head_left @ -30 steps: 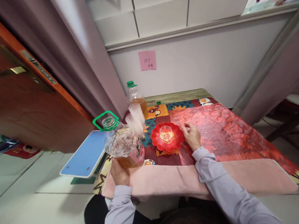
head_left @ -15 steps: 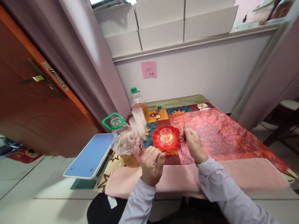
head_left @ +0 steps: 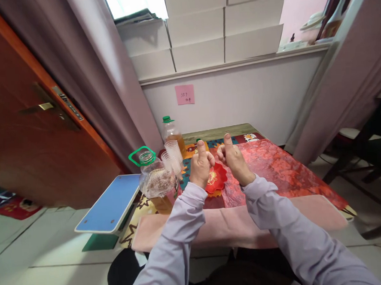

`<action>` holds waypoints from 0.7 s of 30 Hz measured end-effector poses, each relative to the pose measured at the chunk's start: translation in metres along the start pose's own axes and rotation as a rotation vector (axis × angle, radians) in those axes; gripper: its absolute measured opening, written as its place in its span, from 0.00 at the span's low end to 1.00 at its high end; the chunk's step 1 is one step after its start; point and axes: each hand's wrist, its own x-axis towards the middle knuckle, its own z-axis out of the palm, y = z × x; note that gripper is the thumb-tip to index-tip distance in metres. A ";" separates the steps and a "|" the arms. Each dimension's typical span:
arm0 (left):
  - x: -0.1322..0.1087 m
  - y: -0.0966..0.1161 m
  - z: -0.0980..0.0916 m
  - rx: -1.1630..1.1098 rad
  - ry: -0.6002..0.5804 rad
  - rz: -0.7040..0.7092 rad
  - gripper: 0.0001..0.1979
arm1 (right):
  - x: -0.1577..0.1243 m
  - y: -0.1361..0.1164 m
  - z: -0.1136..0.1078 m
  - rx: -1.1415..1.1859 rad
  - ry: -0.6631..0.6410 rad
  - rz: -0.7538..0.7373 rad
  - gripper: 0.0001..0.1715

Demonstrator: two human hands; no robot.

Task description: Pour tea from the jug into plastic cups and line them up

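Observation:
My left hand (head_left: 200, 167) is raised over the left part of a red scalloped plate (head_left: 221, 180), its fingers curled into a fist and its thumb pointing up. Just to the right of the plate, my right hand (head_left: 234, 159) makes the same thumbs-up fist. Neither fist shows anything in it. The plate bears a golden heart print, partly covered by my left hand. Left of the hands stand two stacks of clear plastic cups (head_left: 174, 152). Beside them is a large uncapped bottle (head_left: 157, 185) of amber liquid with a green handle (head_left: 134, 158).
A second bottle (head_left: 175, 139) with a green cap stands at the back left of the table. A pink cloth (head_left: 228, 226) lies along the front edge, over a patterned tablecloth (head_left: 266, 163). A blue-topped stool (head_left: 108, 203) is at the left, near a brown door (head_left: 22, 140).
Both hands have risen and moved further over the table, and their thumbs now point up. My left hand now covers part of the plate. The view has shifted slightly.

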 end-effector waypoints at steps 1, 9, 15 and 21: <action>0.001 0.000 0.001 0.004 0.007 -0.006 0.47 | 0.000 0.000 0.002 -0.016 0.012 -0.011 0.52; 0.002 -0.001 0.010 0.069 0.099 -0.019 0.46 | -0.002 0.013 0.008 -0.127 0.062 -0.025 0.50; 0.002 0.000 0.005 0.141 0.124 -0.009 0.46 | 0.001 0.008 0.001 -0.169 0.103 -0.043 0.49; 0.000 -0.005 0.007 0.174 0.125 -0.009 0.45 | -0.006 0.005 0.002 -0.212 0.083 -0.038 0.49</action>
